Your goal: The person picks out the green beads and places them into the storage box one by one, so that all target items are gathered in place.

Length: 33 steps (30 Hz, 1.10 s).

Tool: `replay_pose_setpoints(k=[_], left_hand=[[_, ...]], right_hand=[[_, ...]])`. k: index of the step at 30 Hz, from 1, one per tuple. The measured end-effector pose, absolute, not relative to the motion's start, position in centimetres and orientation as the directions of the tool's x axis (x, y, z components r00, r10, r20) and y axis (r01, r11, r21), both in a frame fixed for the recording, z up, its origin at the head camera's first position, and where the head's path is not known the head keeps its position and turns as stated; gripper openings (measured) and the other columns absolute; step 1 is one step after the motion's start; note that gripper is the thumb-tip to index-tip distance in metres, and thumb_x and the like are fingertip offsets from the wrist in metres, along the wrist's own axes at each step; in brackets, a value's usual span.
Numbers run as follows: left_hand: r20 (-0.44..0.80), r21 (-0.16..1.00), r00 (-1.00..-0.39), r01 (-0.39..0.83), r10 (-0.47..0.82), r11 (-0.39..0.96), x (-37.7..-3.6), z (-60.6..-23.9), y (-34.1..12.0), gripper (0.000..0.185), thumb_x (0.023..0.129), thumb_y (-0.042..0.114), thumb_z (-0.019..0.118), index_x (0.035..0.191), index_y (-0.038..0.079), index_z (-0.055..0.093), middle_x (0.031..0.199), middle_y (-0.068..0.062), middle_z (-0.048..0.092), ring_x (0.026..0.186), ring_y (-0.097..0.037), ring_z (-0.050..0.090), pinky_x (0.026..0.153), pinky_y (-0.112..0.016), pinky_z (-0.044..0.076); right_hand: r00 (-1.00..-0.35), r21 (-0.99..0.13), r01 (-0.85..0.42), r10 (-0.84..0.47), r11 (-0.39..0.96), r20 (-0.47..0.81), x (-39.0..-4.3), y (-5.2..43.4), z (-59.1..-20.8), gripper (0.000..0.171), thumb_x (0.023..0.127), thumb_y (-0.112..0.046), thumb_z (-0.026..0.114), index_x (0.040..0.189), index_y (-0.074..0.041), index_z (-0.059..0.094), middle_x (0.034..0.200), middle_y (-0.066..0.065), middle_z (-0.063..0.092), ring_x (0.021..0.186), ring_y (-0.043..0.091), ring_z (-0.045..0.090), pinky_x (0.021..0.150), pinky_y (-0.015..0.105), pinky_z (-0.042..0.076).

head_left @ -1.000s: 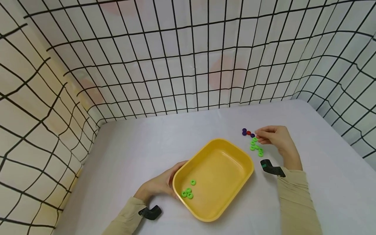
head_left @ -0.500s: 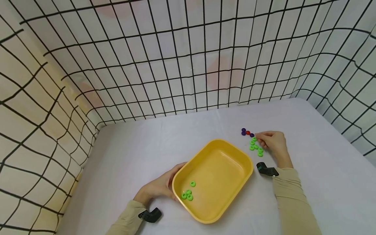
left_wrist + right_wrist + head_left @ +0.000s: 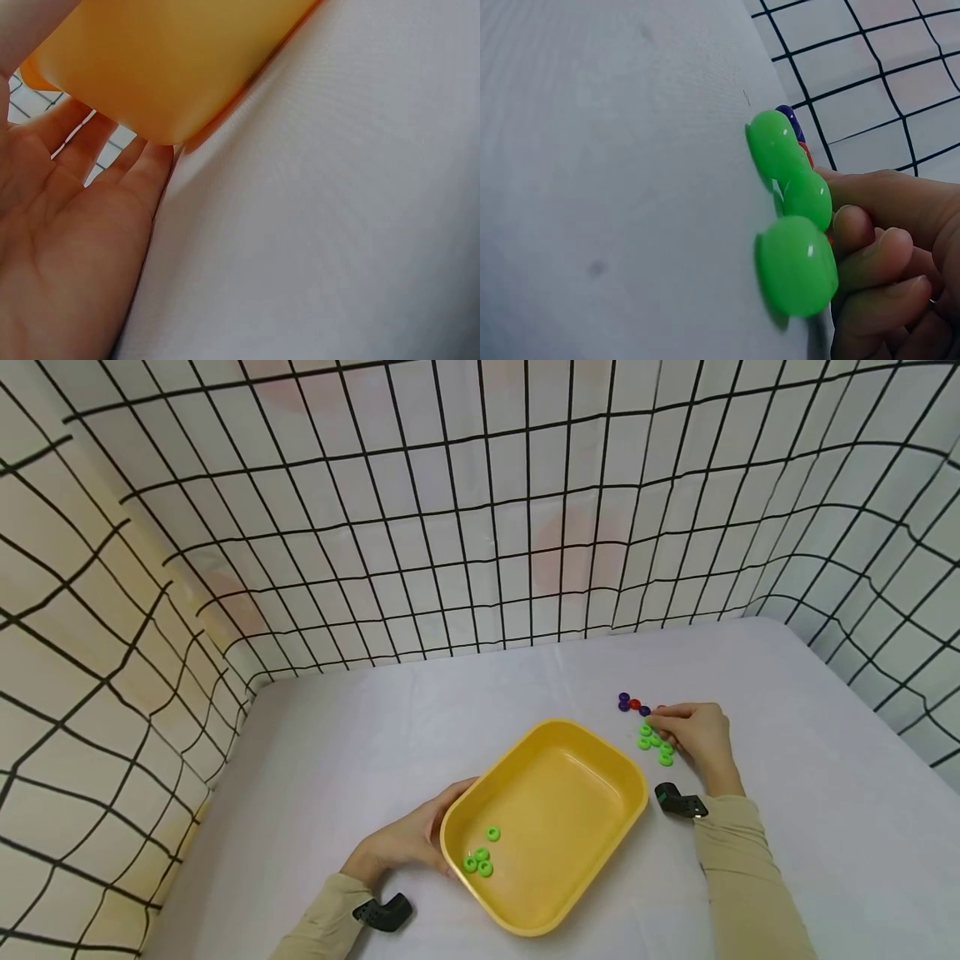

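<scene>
Green rings (image 3: pixel 654 742) lie in a loose cluster on the white tabletop (image 3: pixel 375 752), right of centre in the head view, under the fingertips of the right hand.

Largest in view is the black wire grid (image 3: pixel 480 510) over pale sheeting, which fills the upper half of the frame and wraps round both sides. Below it the tabletop spreads across the lower half.

Next comes the yellow tray (image 3: pixel 630 793), a rounded rectangle in the lower centre. Its long axis runs diagonally, from the lower left toward the upper right of the frame, with one corner pointing at the cluster. Three more green rings (image 3: pixel 481 853) sit inside it near its lower left corner.

At that corner is the left hand (image 3: pixel 408 839), fingers relaxed and lying against the tray's outer wall; the left wrist view shows the open palm (image 3: pixel 60 247) just beside the tray's underside (image 3: pixel 165 67).

Curled, the right hand (image 3: pixel 693 735) has its fingertips down among the rings. In the right wrist view three rings (image 3: pixel 795 225) lie touching its fingers (image 3: pixel 870 247); whether one is pinched I cannot tell.

Smallest are the purple and red rings (image 3: pixel 632 703), in a short row just above the green cluster.
</scene>
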<state>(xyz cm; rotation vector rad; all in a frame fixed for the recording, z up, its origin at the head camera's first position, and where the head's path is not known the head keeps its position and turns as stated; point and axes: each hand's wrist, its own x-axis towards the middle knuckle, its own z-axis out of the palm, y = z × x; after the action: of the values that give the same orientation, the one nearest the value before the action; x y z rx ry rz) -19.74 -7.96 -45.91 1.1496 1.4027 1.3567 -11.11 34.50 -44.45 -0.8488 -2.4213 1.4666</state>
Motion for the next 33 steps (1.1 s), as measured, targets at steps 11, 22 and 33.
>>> replay_pose_setpoints(k=[11, 22, 33], left_hand=[[0.015, 0.999, -0.221, 0.041, 0.975, -0.007, -19.66, -46.04, -8.00, 0.104, 0.066, 0.028, 0.083, 0.146, 0.021, 0.017, 0.149, -0.006, 0.025, 0.132, -0.025, 0.028, 0.109, -0.030, 0.021], [0.014, 0.999, -0.225, 0.040, 0.974, -0.006, -19.60, -45.96, -8.01, 0.104, 0.066, 0.025, 0.083, 0.146, 0.020, 0.018, 0.149, -0.005, 0.026, 0.132, -0.026, 0.028, 0.110, -0.030, 0.020], [0.024, 0.999, -0.212, 0.029, 0.977, -0.018, -19.79, -45.89, -8.02, 0.105, 0.066, 0.031, 0.083, 0.146, 0.020, 0.017, 0.149, -0.007, 0.025, 0.131, -0.026, 0.029, 0.109, -0.031, 0.022]], right_hand=[[-0.807, -0.813, 0.430, 0.570, 0.393, -0.152, -11.27, 34.23, -44.57, 0.041, 0.082, -0.031, 0.069, 0.105, 0.002, 0.066, 0.076, 0.008, 0.062, 0.050, 0.006, 0.051, 0.047, 0.018, 0.046], [-0.802, -0.836, 0.436, 0.565, 0.332, -0.194, -11.57, 34.51, -44.52, 0.040, 0.081, -0.031, 0.069, 0.100, 0.004, 0.065, 0.060, -0.001, 0.058, 0.047, 0.005, 0.050, 0.045, 0.018, 0.045], [-0.752, -0.874, 0.451, 0.604, 0.180, -0.263, -11.38, 34.94, -44.37, 0.042, 0.081, -0.030, 0.069, 0.106, 0.003, 0.061, 0.061, -0.003, 0.057, 0.049, 0.007, 0.048, 0.045, 0.018, 0.044]])
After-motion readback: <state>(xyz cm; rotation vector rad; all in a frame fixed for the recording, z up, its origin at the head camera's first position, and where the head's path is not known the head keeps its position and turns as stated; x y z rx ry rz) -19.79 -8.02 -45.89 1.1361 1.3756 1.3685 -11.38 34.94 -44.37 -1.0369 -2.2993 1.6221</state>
